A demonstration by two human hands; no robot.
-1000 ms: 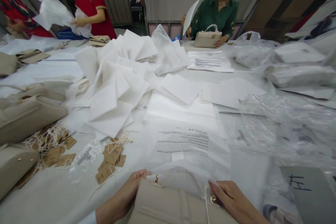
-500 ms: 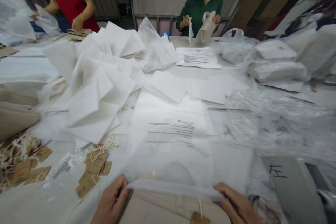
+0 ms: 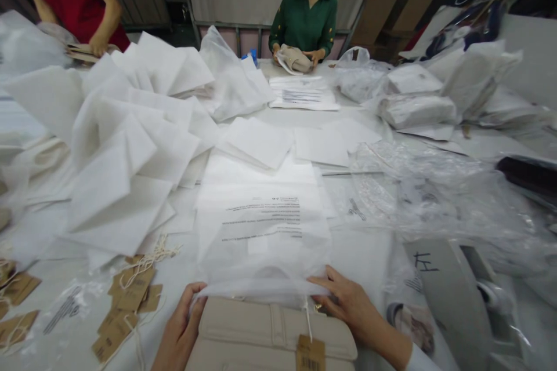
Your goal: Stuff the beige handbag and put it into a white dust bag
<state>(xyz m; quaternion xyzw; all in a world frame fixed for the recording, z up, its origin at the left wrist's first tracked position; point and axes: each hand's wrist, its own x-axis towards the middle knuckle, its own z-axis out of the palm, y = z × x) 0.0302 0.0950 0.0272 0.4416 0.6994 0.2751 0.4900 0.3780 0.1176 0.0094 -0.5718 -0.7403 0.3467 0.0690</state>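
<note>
Both hands grip a bag's mouth: my left hand (image 3: 178, 330) pinches the left edge of the plastic bag (image 3: 261, 243), my right hand (image 3: 348, 307) the right edge. Its open end overlaps the top of the beige purse (image 3: 274, 330), which lies nearest me, tag (image 3: 310, 353) dangling in front.
</note>
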